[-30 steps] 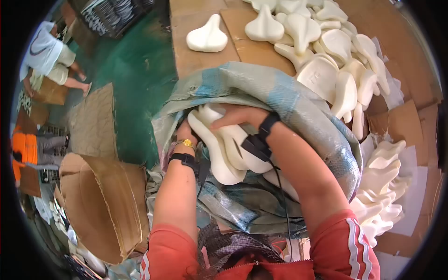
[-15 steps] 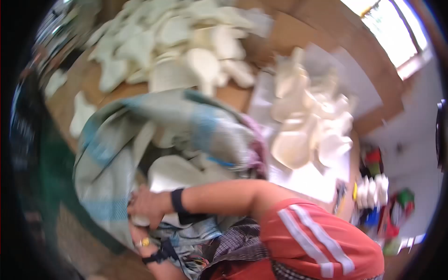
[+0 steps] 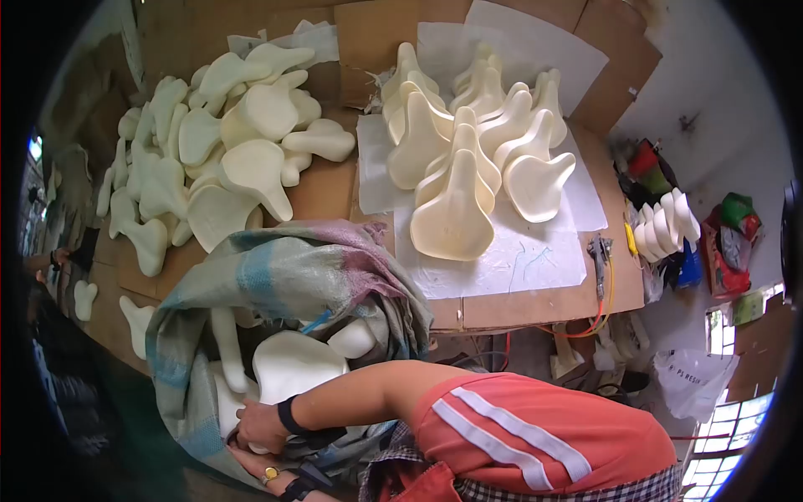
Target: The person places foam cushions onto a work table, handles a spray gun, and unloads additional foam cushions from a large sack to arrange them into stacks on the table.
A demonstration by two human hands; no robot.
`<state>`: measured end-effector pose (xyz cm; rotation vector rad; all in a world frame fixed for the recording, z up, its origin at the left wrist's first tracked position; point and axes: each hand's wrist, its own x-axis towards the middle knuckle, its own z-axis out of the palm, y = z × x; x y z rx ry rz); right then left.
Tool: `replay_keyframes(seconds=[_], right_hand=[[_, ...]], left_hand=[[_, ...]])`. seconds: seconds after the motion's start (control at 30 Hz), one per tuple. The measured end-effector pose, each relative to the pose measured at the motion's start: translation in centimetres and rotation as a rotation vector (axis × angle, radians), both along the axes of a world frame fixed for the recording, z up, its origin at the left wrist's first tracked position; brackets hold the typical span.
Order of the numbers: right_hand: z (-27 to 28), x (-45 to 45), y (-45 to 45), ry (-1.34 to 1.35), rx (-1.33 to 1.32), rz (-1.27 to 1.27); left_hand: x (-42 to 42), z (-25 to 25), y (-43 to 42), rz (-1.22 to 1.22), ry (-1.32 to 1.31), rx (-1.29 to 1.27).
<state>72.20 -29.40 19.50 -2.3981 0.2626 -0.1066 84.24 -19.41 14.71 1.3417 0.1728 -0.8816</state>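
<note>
A grey woven sack (image 3: 259, 259) with blue and pink bands stands rolled open, holding several white bicycle-saddle pads (image 3: 299, 364). At its near left side, my right hand (image 3: 261, 427) has its fingers closed on a pale saddle pad (image 3: 224, 403) that lies partly under it. My left hand (image 3: 251, 462) is just below, against the same pad and the sack's inner side. Most of its fingers and the pad's near end are hidden.
A heap of cream saddle pads (image 3: 251, 171) lies on the cardboard-covered table (image 3: 335, 188). Saddle pads (image 3: 456, 209) stand in rows on white sheets to the right. An air gun (image 3: 600, 255) with hoses hangs at the table's edge. Bags (image 3: 728, 251) lie further right.
The view has steadied and swung right, so the standing rows now appear nearer the middle. Both hands stay close together at the sack's near left side.
</note>
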Motion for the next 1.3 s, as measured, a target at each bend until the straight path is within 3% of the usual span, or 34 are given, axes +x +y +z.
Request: replay_keyframes(seconds=[0.1,0.13,0.17,0.27,0.37,0.4,0.47,0.5,0.6,0.63,0.67,0.7,0.77,0.83,0.93,1.0,1.03,1.1,1.13,1.2,1.3], right_hand=[[5.5,-3.9,0.4,-0.279,0.107,-0.107],[8.4,-5.9,-0.4,-0.416,0.17,-0.125],[10.4,-7.3,-1.1,-0.569,0.229,-0.18],[15.8,-13.6,-4.0,-0.851,0.374,-0.262],[21.9,-24.9,-6.6,-0.864,0.646,-0.424],[23.1,-29.1,-7.2,-0.879,0.394,-0.556],[25.4,-37.9,-7.0,-0.952,0.253,-0.758],[26.6,-42.4,-6.2,-0.972,0.231,-0.872],[28.7,-55.5,-4.1,-0.692,-0.383,-1.357],[28.3,-59.3,-3.6,-0.641,-0.45,-1.533],[26.4,-64.5,-3.9,-0.505,-0.682,-1.653],[25.2,-68.4,-3.7,-0.229,-0.949,-1.737],[21.3,-75.0,-4.7,0.267,-1.145,-1.888],[17.3,-80.1,-6.5,0.469,-1.03,-1.927],[15.5,-83.6,-9.9,0.041,-0.868,-1.938],[16.6,-84.4,-11.6,-0.066,-0.866,-1.927],[17.1,-85.0,-12.7,-0.183,-0.89,-1.919],[16.9,-87.5,-14.6,-0.133,-0.813,-1.972],[16.6,-89.0,-15.6,0.029,-0.681,-2.052],[16.7,-91.0,-17.8,0.294,-0.392,-2.133],[15.2,-92.9,-20.0,0.433,-0.382,-2.058]], left_hand=[[1.9,1.2,0.6,-0.145,0.207,-0.11],[-3.0,8.1,-2.3,0.037,0.272,-0.032],[-2.9,8.1,-2.5,0.009,0.249,-0.027],[-0.8,2.7,-0.4,-0.007,0.089,0.06],[1.7,-7.3,2.4,-0.022,-0.086,0.165],[1.9,-9.6,2.8,-0.034,-0.115,0.167],[1.3,-11.7,3.0,-0.046,-0.121,0.17],[-0.1,-10.4,2.3,0.028,-0.062,0.2],[-2.0,-10.2,1.4,0.079,0.011,0.189],[-0.8,-11.2,1.4,0.052,0.019,0.147],[1.4,-13.8,1.4,0.038,-0.037,0.082],[-0.9,-11.7,1.1,0.08,-0.07,0.096],[-5.8,-6.2,-0.4,0.146,-0.074,0.109],[-10.9,-1.3,-1.9,0.184,-0.115,0.117],[-14.8,-0.3,-2.4,0.194,-0.144,0.147],[-14.4,-0.5,-2.2,0.113,-0.091,0.212],[-17.8,1.6,-3.2,0.247,-0.114,0.29],[-18.3,0.9,-3.4,0.325,-0.129,0.339],[-18.3,0.2,-3.4,0.341,-0.131,0.338],[-16.1,-2.9,-1.9,0.085,-0.179,0.091],[-13.6,-3.6,-1.3,0.073,-0.155,0.164]])
